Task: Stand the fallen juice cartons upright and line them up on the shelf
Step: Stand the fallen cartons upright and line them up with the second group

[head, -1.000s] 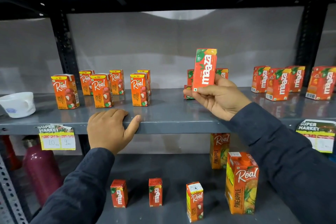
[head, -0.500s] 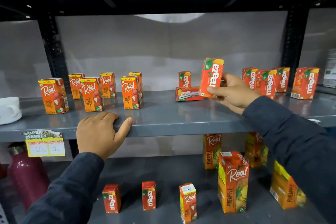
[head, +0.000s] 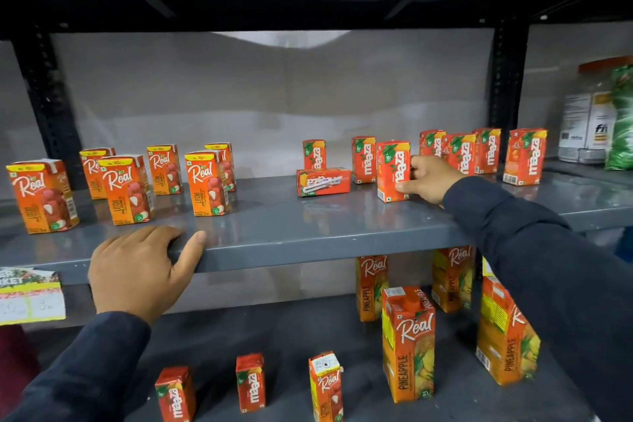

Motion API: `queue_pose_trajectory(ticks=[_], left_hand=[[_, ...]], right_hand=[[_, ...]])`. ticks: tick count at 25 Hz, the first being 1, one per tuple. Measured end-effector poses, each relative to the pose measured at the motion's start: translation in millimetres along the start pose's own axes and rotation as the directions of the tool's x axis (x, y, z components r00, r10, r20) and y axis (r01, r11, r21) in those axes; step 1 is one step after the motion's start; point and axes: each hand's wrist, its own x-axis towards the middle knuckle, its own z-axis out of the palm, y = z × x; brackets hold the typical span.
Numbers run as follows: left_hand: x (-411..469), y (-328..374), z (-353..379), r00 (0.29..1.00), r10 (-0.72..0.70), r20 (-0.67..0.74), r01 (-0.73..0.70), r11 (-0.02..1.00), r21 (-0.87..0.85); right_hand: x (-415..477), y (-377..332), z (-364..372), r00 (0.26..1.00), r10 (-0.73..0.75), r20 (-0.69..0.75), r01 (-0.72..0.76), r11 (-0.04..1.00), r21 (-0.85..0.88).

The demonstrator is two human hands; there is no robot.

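My right hand grips a red Maaza carton that stands upright on the grey shelf, right of centre. One Maaza carton lies on its side just to the left, straw face up. Behind it stand two upright Maaza cartons. Several more upright Maaza cartons stand to the right. My left hand rests over the shelf's front edge, fingers on top and thumb on the lip.
Several orange Real litchi cartons stand upright at the shelf's left. The lower shelf holds small Maaza and Real cartons and tall Real pineapple cartons. A jar and a green packet sit at far right. A price tag hangs at left.
My right hand has carried the Maaza carton down and to the right, from the air onto the shelf surface. The view has shifted right. My left hand stays on the edge.
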Motion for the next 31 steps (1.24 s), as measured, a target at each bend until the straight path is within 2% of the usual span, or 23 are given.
queue_pose_trajectory(ticks=[5,9,11,12,13,14,15,16,17,18,20,22,24,28,31], left_hand=[[0,2,-1,1.0,-0.009,0.012,0.009,1.0,0.017],[0,2,-2,1.0,-0.008,0.016,0.008,1.0,0.011],[-1,2,-2,1.0,-0.009,0.016,0.009,1.0,-0.003],[0,2,-2,1.0,-0.011,0.018,0.011,1.0,-0.01],[0,1,-2,1.0,-0.013,0.02,0.013,1.0,-0.013],[0,1,-3,1.0,-0.014,0.022,0.014,1.0,-0.011],[0,1,-3,1.0,-0.017,0.02,0.018,1.0,-0.006],[-1,0,-3,1.0,-0.024,0.017,0.024,1.0,0.002],[-1,1,-2,0.999,-0.026,0.02,0.026,1.0,0.007],[-1,1,-2,0.999,-0.025,0.028,0.025,1.0,0.006],[0,3,-3,0.998,-0.021,0.052,0.021,1.0,-0.006],[0,6,-5,0.998,-0.021,0.06,0.022,1.0,-0.014],[1,3,-7,0.997,-0.035,0.073,0.037,0.999,-0.016],[0,1,-8,0.994,-0.051,0.097,0.052,0.999,-0.009],[0,0,-7,0.994,-0.065,0.085,0.066,0.998,-0.013]], right_hand=[[4,5,2,1.0,0.009,-0.026,-0.009,1.0,0.004],[-3,0,3,0.999,0.039,-0.038,-0.042,0.995,-0.092],[-10,-5,5,0.99,0.018,-0.143,-0.032,0.994,-0.1],[-17,-10,7,0.962,-0.051,-0.268,0.029,0.996,-0.086],[-25,-17,10,0.888,-0.18,-0.424,0.144,0.983,-0.115],[-33,-26,15,0.764,-0.346,-0.545,0.276,0.938,-0.209],[-39,-36,20,0.643,-0.498,-0.582,0.38,0.867,-0.322],[-42,-48,27,0.6,-0.601,-0.528,0.456,0.799,-0.391],[-43,-59,35,0.634,-0.648,-0.422,0.502,0.76,-0.413],[-40,-68,45,0.706,-0.648,-0.285,0.52,0.748,-0.414],[-25,-78,64,0.828,-0.559,-0.041,0.487,0.753,-0.442],[-7,-82,78,0.893,-0.441,0.088,0.423,0.759,-0.496],[9,-83,89,0.92,-0.373,0.12,0.375,0.751,-0.543],[34,-69,98,0.961,-0.259,0.096,0.261,0.741,-0.619],[43,-64,98,0.966,-0.229,0.119,0.248,0.696,-0.673]])
